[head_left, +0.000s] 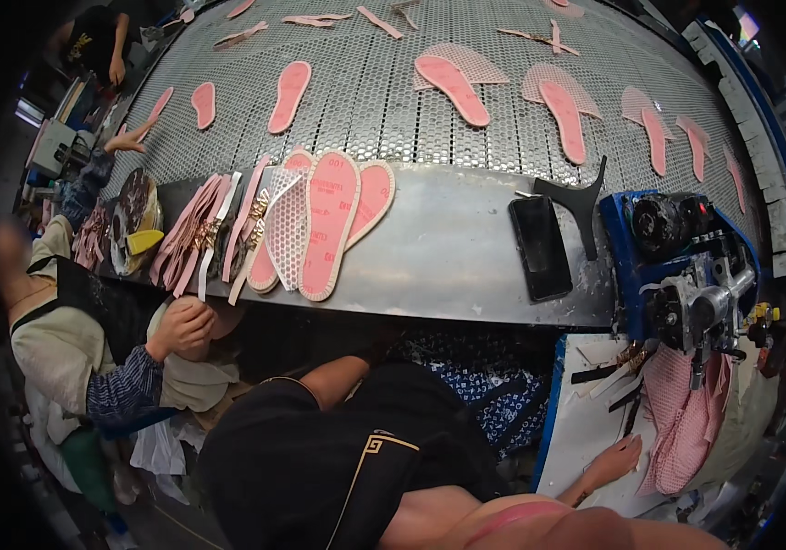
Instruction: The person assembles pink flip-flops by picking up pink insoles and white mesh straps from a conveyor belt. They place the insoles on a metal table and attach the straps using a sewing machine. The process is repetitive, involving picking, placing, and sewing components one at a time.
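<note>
Right hand (pixel 615 461) hovers at or over the white tray (pixel 581 417), fingers bent; whether they grip anything, I cannot tell. Left hand is out of view. Pink mesh (pixel 673 431) lies just right of the right hand, lengthwise away from the person. Blue-edged, the tray bears straps (pixel 595 374).

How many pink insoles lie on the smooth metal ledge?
3: the front insole, uppermost; the right insole, fanned out behind it; and the left insole, partly under a white mesh piece. Others may be hidden beneath.
</note>
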The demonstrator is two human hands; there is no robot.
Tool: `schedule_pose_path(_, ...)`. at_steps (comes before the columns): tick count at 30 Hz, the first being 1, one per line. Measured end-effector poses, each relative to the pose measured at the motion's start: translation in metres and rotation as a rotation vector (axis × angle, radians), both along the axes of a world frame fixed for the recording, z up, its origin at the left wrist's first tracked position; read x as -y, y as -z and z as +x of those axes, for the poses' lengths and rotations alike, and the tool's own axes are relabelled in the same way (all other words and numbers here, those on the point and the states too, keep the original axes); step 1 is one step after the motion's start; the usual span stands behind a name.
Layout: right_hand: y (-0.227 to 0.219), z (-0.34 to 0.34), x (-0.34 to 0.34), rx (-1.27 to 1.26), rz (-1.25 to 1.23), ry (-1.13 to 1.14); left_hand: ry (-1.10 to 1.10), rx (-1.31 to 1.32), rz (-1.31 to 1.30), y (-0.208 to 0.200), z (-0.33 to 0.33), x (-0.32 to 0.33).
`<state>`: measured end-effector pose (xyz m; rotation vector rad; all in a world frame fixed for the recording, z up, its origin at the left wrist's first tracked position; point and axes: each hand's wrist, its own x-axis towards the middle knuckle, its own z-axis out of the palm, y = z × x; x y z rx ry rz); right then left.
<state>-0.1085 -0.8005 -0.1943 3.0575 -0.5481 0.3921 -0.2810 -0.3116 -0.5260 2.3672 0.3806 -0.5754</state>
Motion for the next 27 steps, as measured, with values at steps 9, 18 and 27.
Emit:
schedule_pose_path(9,0.007,0.051,0.04,0.355,-0.402,-0.057,0.03,-0.048,0.041,0.01,0.002,-0.002)
schedule_pose_path(18,-0.012,0.091,0.098,0.104,-0.552,0.107,-0.535,0.017,-0.302,-0.043,0.017,0.01)
schedule_pose_path(27,-0.012,0.09,0.097,0.112,-0.764,0.081,-0.443,0.105,-0.253,-0.018,0.013,0.011)
